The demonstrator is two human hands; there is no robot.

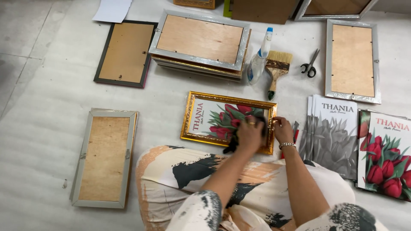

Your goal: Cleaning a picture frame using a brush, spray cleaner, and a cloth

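Head view, person seated on a white foam-sheet floor [51, 98]. Gold picture frame [228, 121] lies flat face up just past the knees, red tulip print inside it.

Left hand [249, 136] is on the frame's glass, right of centre, fingers curled down over a dark cloth [232, 144] and pressing it to the glass; cloth tail hangs off the frame's near edge. Right hand [283, 130] sits at the frame's right end, fingers bent and pinching the rim; bracelet on the wrist. Exact grip can't be told, thumb is hidden.

Around it:
- Spray bottle [258, 60] and paintbrush [276, 69] lying side by side just beyond the frame, scissors [310, 65] further right.
- Stack of silver frames [200, 41] face down behind; a single dark frame [125, 53] to its left.
- One silver frame [104, 157] face down, well left of the knees; another silver frame [352, 60] far right.
- Stack of grey tulip prints [332, 134] just right of the right hand, red tulip prints [385, 156] beside those.
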